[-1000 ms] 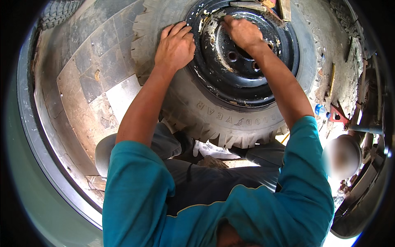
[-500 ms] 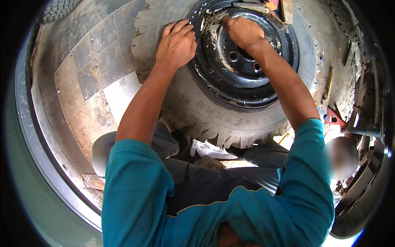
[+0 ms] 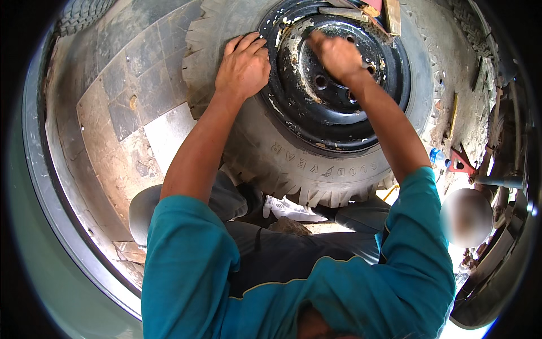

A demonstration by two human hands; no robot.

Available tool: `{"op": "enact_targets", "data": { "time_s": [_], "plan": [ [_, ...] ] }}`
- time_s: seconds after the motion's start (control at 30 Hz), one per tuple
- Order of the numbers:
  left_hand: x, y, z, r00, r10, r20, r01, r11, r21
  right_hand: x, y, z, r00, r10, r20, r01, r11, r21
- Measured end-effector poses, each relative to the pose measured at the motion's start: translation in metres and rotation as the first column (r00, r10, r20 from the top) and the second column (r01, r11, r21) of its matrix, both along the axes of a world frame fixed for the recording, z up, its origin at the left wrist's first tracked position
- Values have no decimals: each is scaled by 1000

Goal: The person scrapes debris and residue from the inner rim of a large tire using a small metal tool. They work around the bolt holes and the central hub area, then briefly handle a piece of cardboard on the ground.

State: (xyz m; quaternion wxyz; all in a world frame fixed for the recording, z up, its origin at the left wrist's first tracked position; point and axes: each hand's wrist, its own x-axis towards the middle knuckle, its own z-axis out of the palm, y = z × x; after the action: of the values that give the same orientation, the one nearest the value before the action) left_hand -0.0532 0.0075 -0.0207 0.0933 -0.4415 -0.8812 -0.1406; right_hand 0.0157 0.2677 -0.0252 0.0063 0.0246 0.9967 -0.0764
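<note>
A large tyre (image 3: 248, 141) lies flat before me around a black steel wheel rim (image 3: 316, 127), whose paint is chipped and flaking in pale patches. My left hand (image 3: 244, 66) rests with fingers stretched out where the tyre's sidewall meets the rim's left edge. Over the rim's middle, my right hand (image 3: 340, 57) is closed, its fingers pressed toward the chipped inner ring. Whatever it may hold is hidden under the fingers. A wooden strip (image 3: 393, 17) and some flat, worn pieces (image 3: 345, 12) lie on the far right part of the wheel.
A clear plastic bottle (image 3: 438, 157) and a red metal bracket (image 3: 462, 163) are right of the tyre, below a yellowish stick (image 3: 453, 116). Another tyre (image 3: 84, 16) shows at the far left. A white shoe (image 3: 293, 209) sits by the near tread.
My right hand has shifted slightly over the rim, uncovering more of the bolt holes. My left hand stays in place at the rim's edge. The view has moved a little.
</note>
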Motion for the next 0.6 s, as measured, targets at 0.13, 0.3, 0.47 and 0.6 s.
{"op": "enact_targets", "data": {
  "time_s": [0.13, 0.3, 0.47, 0.6],
  "plan": [
    [0, 1, -1, 1000, -4, 2, 4, 1000, -16, 15, -7, -23, 993, 104, -61, -107, 993, -41],
    [-1, 1, 1, 1000, -4, -8, 3, 1000, -28, -7, 6, -15, 991, -67, -119, 64, 998, -26],
    [-1, 3, 1, 1000, -1, -4, 1, 1000, -26, 27, -6, -25, 954, 220, -205, -230, 973, -22],
    [-1, 3, 0, 1000, -2, -5, 2, 1000, -23, 17, 5, -33, 983, 98, -153, -98, 995, 8]
  ]
}}
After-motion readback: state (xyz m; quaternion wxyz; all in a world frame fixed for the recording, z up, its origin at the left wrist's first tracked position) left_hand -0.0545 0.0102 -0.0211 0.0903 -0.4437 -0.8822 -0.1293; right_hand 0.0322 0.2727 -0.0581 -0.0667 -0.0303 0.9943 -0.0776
